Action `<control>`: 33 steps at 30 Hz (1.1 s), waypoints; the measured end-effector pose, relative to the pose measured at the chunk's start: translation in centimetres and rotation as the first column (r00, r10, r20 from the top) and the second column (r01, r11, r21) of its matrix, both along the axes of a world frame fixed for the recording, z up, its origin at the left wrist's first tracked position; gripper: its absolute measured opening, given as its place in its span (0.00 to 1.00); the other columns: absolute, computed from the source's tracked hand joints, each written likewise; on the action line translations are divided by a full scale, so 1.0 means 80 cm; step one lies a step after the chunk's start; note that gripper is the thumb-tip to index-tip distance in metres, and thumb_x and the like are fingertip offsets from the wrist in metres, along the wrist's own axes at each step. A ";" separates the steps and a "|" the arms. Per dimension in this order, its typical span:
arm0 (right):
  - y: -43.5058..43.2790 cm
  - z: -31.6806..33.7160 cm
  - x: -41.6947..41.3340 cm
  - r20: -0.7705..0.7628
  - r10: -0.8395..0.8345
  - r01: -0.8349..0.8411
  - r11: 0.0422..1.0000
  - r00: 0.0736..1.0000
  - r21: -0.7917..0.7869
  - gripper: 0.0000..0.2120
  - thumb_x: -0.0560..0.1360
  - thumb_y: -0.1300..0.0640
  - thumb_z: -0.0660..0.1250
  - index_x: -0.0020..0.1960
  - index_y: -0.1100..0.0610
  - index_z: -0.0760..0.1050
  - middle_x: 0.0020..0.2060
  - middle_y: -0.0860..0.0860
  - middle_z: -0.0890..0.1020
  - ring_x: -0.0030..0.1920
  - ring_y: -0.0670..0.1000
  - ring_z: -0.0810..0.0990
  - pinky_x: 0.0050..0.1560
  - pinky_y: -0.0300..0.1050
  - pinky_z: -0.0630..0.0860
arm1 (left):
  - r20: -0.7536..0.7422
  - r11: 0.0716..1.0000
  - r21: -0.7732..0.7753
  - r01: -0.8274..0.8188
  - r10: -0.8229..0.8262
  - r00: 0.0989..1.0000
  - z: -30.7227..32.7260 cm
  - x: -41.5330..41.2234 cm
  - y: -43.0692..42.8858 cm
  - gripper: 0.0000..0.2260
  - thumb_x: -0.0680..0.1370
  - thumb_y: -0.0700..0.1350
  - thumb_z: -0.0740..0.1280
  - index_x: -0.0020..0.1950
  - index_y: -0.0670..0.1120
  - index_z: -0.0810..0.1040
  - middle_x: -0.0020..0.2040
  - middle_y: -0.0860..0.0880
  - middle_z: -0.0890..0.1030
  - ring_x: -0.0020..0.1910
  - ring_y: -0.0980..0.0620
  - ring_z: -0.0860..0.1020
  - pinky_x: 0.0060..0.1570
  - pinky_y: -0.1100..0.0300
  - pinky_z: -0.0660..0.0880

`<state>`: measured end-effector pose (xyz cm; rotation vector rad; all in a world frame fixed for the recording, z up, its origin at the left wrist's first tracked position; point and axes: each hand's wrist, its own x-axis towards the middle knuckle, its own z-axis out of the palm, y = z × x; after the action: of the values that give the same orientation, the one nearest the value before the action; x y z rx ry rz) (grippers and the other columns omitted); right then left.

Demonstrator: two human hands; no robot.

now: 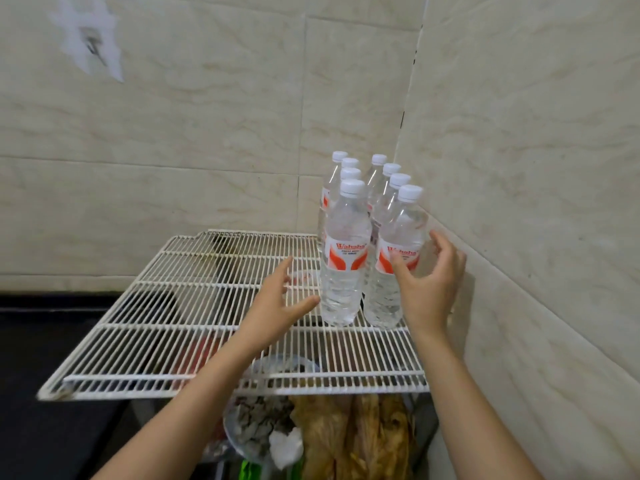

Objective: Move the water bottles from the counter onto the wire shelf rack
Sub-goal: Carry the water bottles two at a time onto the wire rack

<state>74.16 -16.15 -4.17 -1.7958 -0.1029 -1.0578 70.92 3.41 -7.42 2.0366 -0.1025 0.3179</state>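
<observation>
Eight water bottles stand upright in two rows of four on the wire shelf rack, packed into its far right corner. The right row stands close beside the tiled wall, and the front pair sits near the rack's front edge. The rack's whole left part is bare wire.

The bottles are clear plastic with white caps and red-and-white labels.

The right hand curves round the front right bottle with its thumb across the label. Whether it actually grips I cannot tell. The left hand hovers with straight, spread fingers just beside the front left bottle.

Under the rack lie a bowl of food and brown dried food. A dark counter runs to the left.
</observation>
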 end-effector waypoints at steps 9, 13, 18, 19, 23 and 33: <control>0.151 -0.014 -0.047 0.062 0.262 -0.217 0.892 0.963 -0.398 0.20 0.65 0.58 0.75 0.54 0.64 0.76 0.53 0.66 0.76 0.57 0.61 0.71 0.57 0.52 0.70 | 0.132 0.867 0.072 -0.494 0.483 0.866 -0.016 -0.110 0.128 0.25 0.74 0.48 0.66 0.70 0.49 0.63 0.66 0.47 0.69 0.64 0.50 0.69 0.59 0.57 0.67; 0.240 -0.025 -0.085 0.169 0.491 -0.365 0.800 0.855 -0.476 0.17 0.67 0.55 0.71 0.53 0.61 0.77 0.53 0.64 0.77 0.58 0.55 0.68 0.59 0.51 0.69 | 0.148 0.654 0.039 -0.755 0.744 0.652 -0.035 -0.196 0.201 0.21 0.75 0.47 0.65 0.67 0.48 0.67 0.63 0.46 0.70 0.58 0.53 0.69 0.55 0.59 0.65; 0.346 -0.041 -0.158 0.029 0.698 -0.576 0.613 0.716 -0.540 0.18 0.63 0.60 0.76 0.51 0.63 0.78 0.50 0.66 0.77 0.52 0.66 0.77 0.55 0.57 0.73 | 0.071 0.414 0.015 -0.910 0.907 0.414 -0.061 -0.317 0.266 0.20 0.75 0.47 0.66 0.66 0.47 0.68 0.62 0.45 0.71 0.55 0.54 0.70 0.52 0.59 0.65; 0.367 -0.044 -0.174 -0.004 0.728 -0.610 0.570 0.685 -0.551 0.18 0.63 0.60 0.76 0.51 0.63 0.78 0.51 0.66 0.77 0.52 0.67 0.77 0.54 0.58 0.73 | 0.060 0.367 0.008 -0.930 0.928 0.367 -0.063 -0.342 0.278 0.20 0.74 0.46 0.66 0.66 0.46 0.69 0.62 0.44 0.71 0.54 0.53 0.70 0.52 0.59 0.66; 0.454 -0.044 -0.254 -0.068 0.827 -0.706 0.430 0.558 -0.562 0.18 0.65 0.60 0.75 0.53 0.63 0.77 0.53 0.66 0.76 0.54 0.67 0.75 0.53 0.60 0.75 | 0.028 0.195 -0.013 -0.981 0.981 0.194 -0.060 -0.450 0.329 0.20 0.74 0.43 0.67 0.65 0.43 0.70 0.62 0.41 0.72 0.53 0.51 0.71 0.53 0.61 0.65; 0.629 -0.061 -0.475 -0.098 0.944 -0.747 0.183 0.315 -0.639 0.21 0.59 0.61 0.79 0.50 0.63 0.79 0.50 0.67 0.78 0.50 0.68 0.78 0.45 0.59 0.76 | -0.009 -0.091 -0.011 -0.996 0.996 -0.091 -0.059 -0.715 0.433 0.19 0.75 0.44 0.64 0.65 0.43 0.68 0.63 0.42 0.71 0.59 0.47 0.72 0.54 0.59 0.66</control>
<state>36.18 34.19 -9.05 -1.5673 -1.6883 -0.3908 13.68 38.04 -12.16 1.6266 1.6227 1.2751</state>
